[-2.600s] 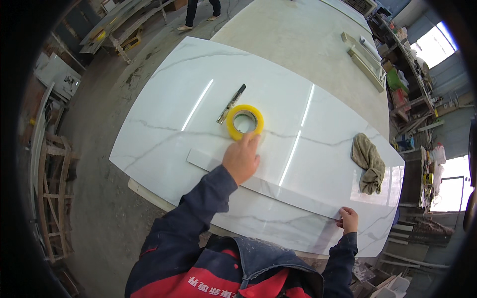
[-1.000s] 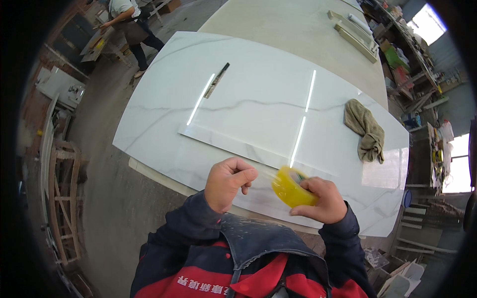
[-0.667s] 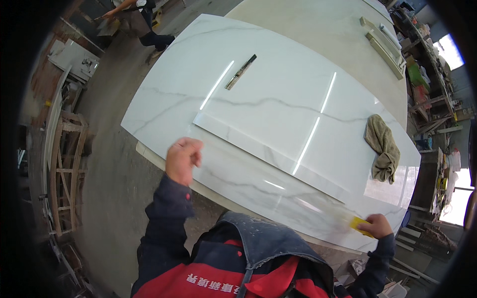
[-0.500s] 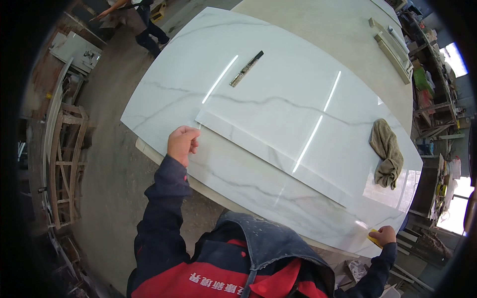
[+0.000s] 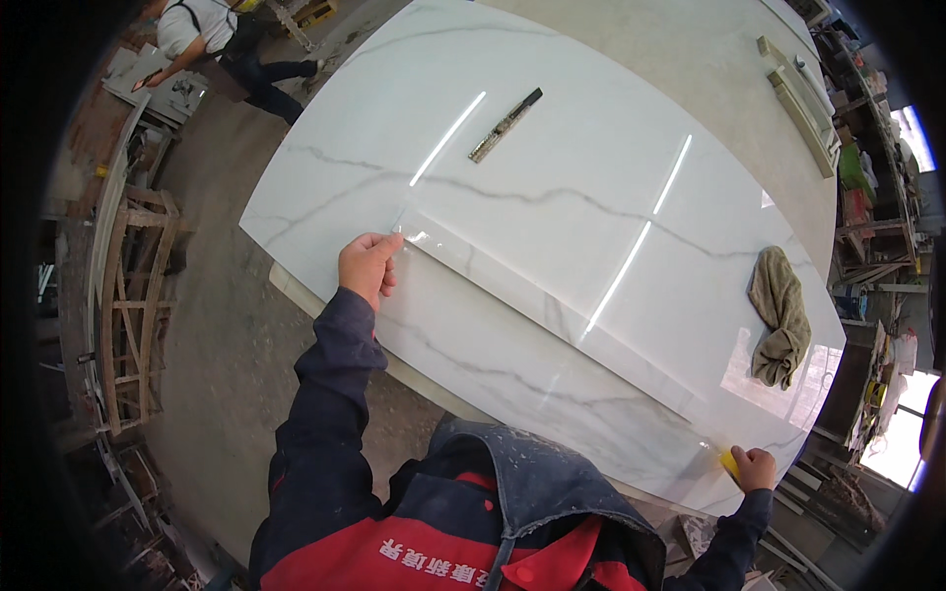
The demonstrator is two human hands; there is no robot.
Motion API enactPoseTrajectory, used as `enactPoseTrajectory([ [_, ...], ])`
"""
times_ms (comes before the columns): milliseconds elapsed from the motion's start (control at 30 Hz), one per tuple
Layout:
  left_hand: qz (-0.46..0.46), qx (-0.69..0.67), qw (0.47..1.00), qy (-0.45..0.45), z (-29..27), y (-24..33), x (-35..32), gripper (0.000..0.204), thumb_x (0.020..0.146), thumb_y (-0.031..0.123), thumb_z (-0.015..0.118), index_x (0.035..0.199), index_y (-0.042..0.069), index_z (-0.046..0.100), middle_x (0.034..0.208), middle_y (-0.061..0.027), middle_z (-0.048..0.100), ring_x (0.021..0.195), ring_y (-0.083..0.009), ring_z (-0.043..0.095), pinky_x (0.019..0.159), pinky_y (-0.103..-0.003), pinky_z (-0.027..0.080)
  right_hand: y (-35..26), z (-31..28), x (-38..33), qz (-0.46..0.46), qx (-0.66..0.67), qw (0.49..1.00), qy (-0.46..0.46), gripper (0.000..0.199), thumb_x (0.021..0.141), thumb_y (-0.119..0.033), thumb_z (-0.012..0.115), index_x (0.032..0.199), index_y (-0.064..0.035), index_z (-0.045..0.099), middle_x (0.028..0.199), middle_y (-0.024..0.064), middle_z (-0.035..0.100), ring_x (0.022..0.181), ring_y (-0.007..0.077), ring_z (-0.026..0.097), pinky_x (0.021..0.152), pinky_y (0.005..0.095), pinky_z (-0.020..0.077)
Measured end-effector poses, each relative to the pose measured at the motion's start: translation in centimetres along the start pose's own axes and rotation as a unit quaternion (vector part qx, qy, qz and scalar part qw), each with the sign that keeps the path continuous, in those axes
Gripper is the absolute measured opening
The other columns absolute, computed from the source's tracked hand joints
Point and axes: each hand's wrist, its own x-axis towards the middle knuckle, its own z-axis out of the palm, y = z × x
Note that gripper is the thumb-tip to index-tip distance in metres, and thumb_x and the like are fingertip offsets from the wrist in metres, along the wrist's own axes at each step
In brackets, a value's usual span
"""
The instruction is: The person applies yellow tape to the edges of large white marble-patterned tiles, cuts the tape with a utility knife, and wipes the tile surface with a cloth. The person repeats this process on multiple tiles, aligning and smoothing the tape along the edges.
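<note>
A large white marble-look slab [image 5: 591,128] with grey veins lies before me. On it rests a narrow strip [image 5: 552,310] of the same stone, running slantwise from far left to near right. My left hand [image 5: 368,268] is closed at the strip's far-left end, its thumb and finger pinching a clear, shiny film that looks like tape [image 5: 424,236]. At the near right, by the strip's other end, my right hand [image 5: 758,470] grips a yellow piece [image 5: 729,465], likely a tape roll, mostly hidden by the fingers. How far the clear tape runs between my hands is hard to see.
A dark-ended flat tool [image 5: 506,126] lies on the slab, and a crumpled olive cloth [image 5: 779,315] lies to the right. Another person [image 5: 232,49] walks at the far left. A wooden frame [image 5: 138,315] stands left; cluttered shelves [image 5: 872,187] line the right.
My left hand has moved slightly farther away and right, onto the strip's end. My right hand has shifted a little left. The other person has come more into view.
</note>
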Motion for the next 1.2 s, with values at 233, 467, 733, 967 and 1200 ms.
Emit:
enactPoseTrajectory([
  [233, 0.0, -0.021, 0.999, 0.031, 0.1, -0.2, -0.1, 0.023, 0.088, 0.025, 0.079, 0.087, 0.009, 0.062, 0.065, 0.0012, 0.054, 0.042, -0.0101, 0.047, 0.036, -0.027, 0.034, -1.4, 0.2, -0.2, 0.011, 0.029, 0.999, 0.018, 0.05, 0.085, -0.045, 0.074, 0.075, 0.0036, 0.072, 0.069, 0.0238, 0.066, 0.064, 0.0379, 0.066, 0.064, 0.0478, 0.0504],
  [467, -0.003, -0.015, 0.999, 0.031, 0.0, -0.4, 0.3, 0.023, 0.088, 0.026, 0.079, 0.087, 0.01, 0.062, 0.065, 0.0013, 0.054, 0.041, -0.0105, 0.047, 0.035, -0.028, 0.034, -1.3, 0.9, -0.4, 0.01, 0.043, 0.999, 0.029, 0.049, 0.085, -0.044, 0.073, 0.076, 0.0035, 0.072, 0.069, 0.0237, 0.066, 0.064, 0.0377, 0.066, 0.064, 0.0476, 0.0511],
  [733, -0.009, -0.003, 0.999, 0.035, 0.2, -0.3, 0.2, 0.023, 0.088, 0.027, 0.079, 0.086, 0.01, 0.062, 0.065, 0.0015, 0.053, 0.041, -0.0103, 0.046, 0.035, -0.028, 0.033, -1.2, 1.0, -0.2, 0.016, 0.043, 0.999, 0.028, 0.048, 0.085, -0.043, 0.074, 0.076, 0.004, 0.072, 0.069, 0.0234, 0.067, 0.063, 0.0367, 0.066, 0.063, 0.047, 0.0514],
  [967, -0.012, -0.003, 0.999, 0.039, 0.2, -0.3, 0.2, 0.023, 0.089, 0.027, 0.078, 0.086, 0.01, 0.063, 0.065, 0.0015, 0.054, 0.041, -0.0103, 0.046, 0.036, -0.028, 0.033, -1.1, 1.0, 0.0, 0.009, 0.039, 0.999, 0.025, 0.048, 0.085, -0.043, 0.074, 0.076, 0.0044, 0.072, 0.069, 0.0237, 0.066, 0.062, 0.0371, 0.066, 0.063, 0.0467, 0.0513],
  [1200, -0.011, -0.01, 0.999, 0.041, 0.2, -0.3, 0.2, 0.023, 0.089, 0.026, 0.078, 0.086, 0.01, 0.063, 0.066, 0.0015, 0.054, 0.041, -0.0105, 0.046, 0.036, -0.029, 0.033, -1.7, 0.6, 0.0, 0.019, 0.031, 0.999, 0.012, 0.05, 0.084, -0.047, 0.073, 0.076, 0.0024, 0.073, 0.071, 0.0245, 0.066, 0.068, 0.0407, 0.067, 0.065, 0.0488, 0.0511],
])
